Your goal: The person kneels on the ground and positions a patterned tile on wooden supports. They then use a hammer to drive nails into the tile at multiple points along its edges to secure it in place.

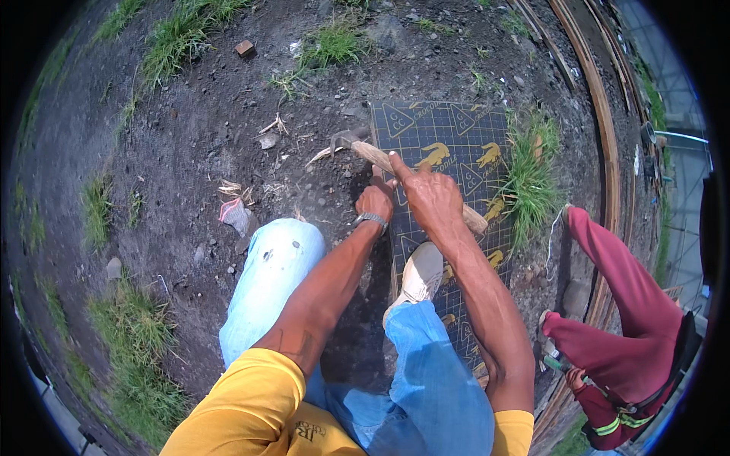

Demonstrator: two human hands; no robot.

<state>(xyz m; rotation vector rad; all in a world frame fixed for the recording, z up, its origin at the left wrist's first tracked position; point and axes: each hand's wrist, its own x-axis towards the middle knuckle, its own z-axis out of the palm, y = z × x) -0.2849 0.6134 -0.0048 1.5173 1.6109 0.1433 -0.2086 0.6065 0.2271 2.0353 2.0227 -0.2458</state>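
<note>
My right hand [432,194] is wrapped round the wooden handle of a claw hammer [371,154], its index finger stretched along the wood. The hammer's metal head points to the left, over bare soil just past the board's edge. Beneath it lies a dark board [418,121] with a pale grid and yellow animal prints. At this board's left edge is my left hand [374,202], fingers curled close together under the hammer handle; what they pinch, if anything, is hidden. A beige shoe [423,272] of mine presses on the board.
Another person in maroon trousers [620,273] is at the right, a hand [576,378] around a greenish object. Long timber planks [601,99] run along the right. Grass tufts [532,178] border the board. Dark soil with stones and a brown block [244,49] spreads leftward.
</note>
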